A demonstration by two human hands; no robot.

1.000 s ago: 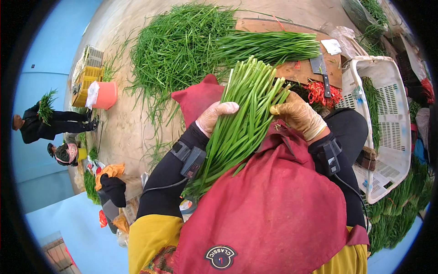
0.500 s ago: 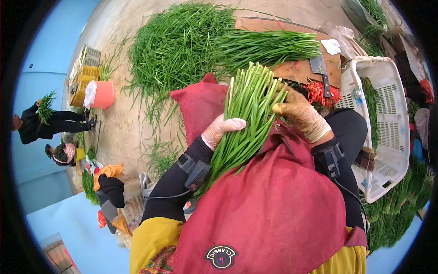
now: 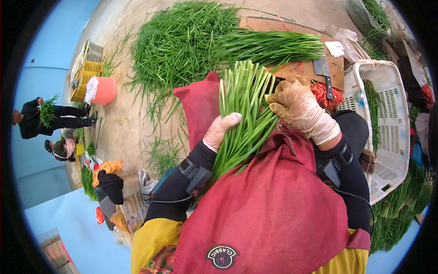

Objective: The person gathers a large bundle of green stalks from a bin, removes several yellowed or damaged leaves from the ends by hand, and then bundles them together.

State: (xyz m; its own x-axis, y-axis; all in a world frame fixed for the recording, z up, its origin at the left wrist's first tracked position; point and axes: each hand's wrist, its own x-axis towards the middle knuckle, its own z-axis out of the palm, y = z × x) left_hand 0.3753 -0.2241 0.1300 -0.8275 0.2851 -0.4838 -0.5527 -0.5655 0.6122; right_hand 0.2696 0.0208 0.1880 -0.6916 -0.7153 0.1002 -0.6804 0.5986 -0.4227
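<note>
A thick bunch of garlic chives lies over my red apron, its pale cut ends pointing away from me. My left hand, in a thin whitish glove, is wrapped round the bunch from the left, thumb on top. At the bunch's right edge my right hand, in a stained glove, has its fingers curled and thumb and fingertips pinched together by the stems. What lies in that pinch is too small to make out. The leafy ends run down toward my left forearm.
Loose chives form a big heap on the floor. A wooden board bears more chives and a cleaver, beside red ties. On the right stands a white crate; far left, a pink bucket and two people.
My right hand has drawn back from round the stems to the bunch's right edge, its fingers now curled in a pinch. My left hand keeps its hold, having shifted slightly left.
</note>
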